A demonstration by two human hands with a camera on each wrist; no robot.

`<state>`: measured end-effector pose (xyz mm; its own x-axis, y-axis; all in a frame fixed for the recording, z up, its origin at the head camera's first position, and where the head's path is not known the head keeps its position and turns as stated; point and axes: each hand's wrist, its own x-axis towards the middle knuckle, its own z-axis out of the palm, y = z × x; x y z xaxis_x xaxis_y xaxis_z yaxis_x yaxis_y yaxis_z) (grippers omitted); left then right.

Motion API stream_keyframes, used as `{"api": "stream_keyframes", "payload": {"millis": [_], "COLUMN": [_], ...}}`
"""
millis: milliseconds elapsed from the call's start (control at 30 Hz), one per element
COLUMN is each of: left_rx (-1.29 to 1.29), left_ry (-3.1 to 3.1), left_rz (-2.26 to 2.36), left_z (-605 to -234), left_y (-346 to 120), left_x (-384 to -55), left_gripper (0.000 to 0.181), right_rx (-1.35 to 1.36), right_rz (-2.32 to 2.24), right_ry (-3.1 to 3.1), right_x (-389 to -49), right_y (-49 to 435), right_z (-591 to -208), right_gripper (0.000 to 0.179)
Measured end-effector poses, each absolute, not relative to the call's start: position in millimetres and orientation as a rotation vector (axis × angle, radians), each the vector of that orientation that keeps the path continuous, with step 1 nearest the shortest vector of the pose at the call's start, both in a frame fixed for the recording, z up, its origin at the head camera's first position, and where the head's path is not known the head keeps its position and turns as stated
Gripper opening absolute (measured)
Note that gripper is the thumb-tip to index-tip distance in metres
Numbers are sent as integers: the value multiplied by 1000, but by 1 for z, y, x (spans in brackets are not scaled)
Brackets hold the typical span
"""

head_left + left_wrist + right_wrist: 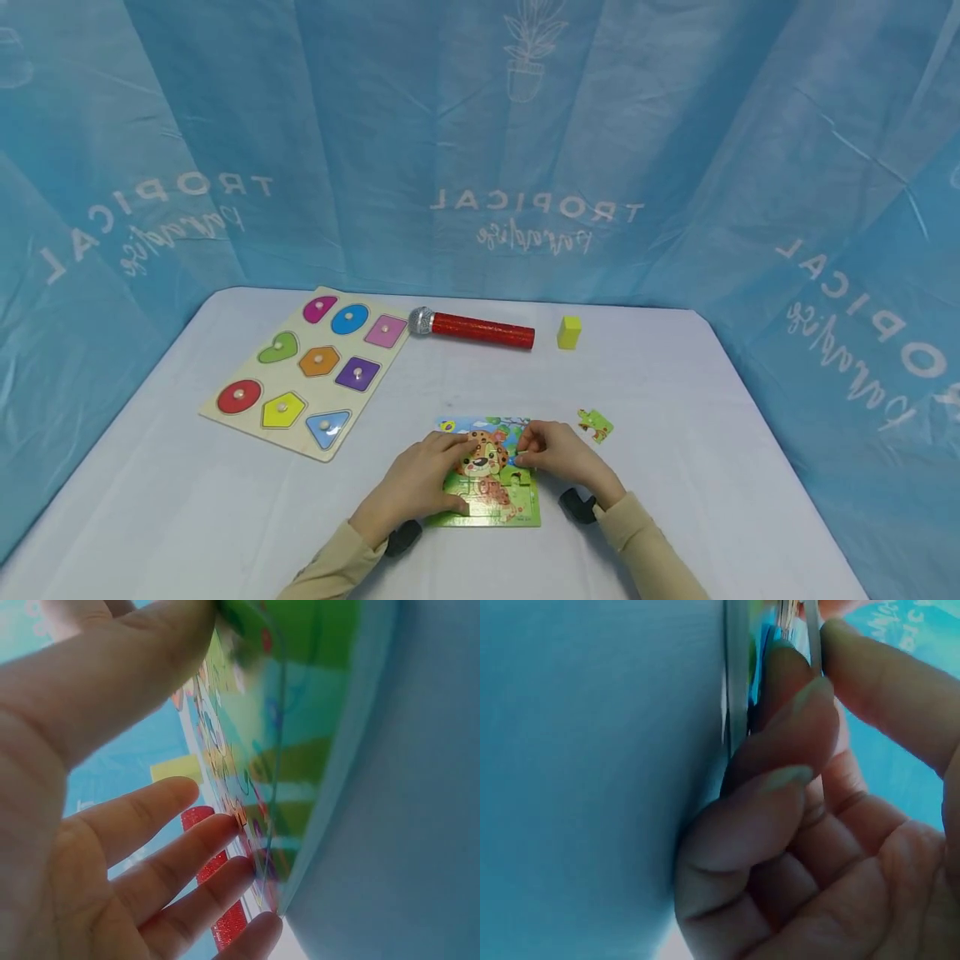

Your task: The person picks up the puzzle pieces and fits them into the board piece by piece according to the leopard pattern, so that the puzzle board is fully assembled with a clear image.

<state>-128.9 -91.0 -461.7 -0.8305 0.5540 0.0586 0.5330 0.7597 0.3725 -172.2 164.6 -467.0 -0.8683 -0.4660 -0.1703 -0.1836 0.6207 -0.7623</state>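
Note:
A leopard jigsaw puzzle [517,514] in a flat tray lies on the white table in front of me. My left hand [423,477] rests along its left side, thumb near the lower edge and fingers spread over the picture, touching it. In the left wrist view those fingers [191,874] are extended and loosely apart. At the puzzle's right side, my right hand [558,454] pinches a thin puzzle piece [814,637] between thumb and forefinger, its other fingers curled. The piece is held close over the puzzle, mostly hidden by the fingers in the head view.
One loose puzzle piece [596,425] lies right of the puzzle. Behind stand a yellow block [569,332] and a red toy microphone [480,330]. A wooden shape board [300,429] with knobbed shapes lies at the left. A blue curtain [480,150] surrounds the table.

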Motion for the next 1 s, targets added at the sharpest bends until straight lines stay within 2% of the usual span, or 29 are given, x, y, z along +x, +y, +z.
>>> {"api": "stream_keyframes", "payload": {"millis": [433,733,900,1000], "left_rx": [887,892,900,894], "left_ry": [2887,2901,2910,2912], "left_rz": [586,587,604,629], "left_z": [-461,-463,-463,-464], "left_y": [-91,-93,-92,-91], "left_x": [-129,-128,-129,-129], "left_gripper": [83,85,87,91], "right_rx": [-507,-482,-297,-134], "right_rz": [-879,-924,-1035,-972], "right_ry": [2714,2676,2771,2932], "right_x": [-166,-171,-183,-187], "right_y": [152,158,184,205], "right_z": [-466,-468,-462,-457], "right_gripper": [19,18,15,24]}}
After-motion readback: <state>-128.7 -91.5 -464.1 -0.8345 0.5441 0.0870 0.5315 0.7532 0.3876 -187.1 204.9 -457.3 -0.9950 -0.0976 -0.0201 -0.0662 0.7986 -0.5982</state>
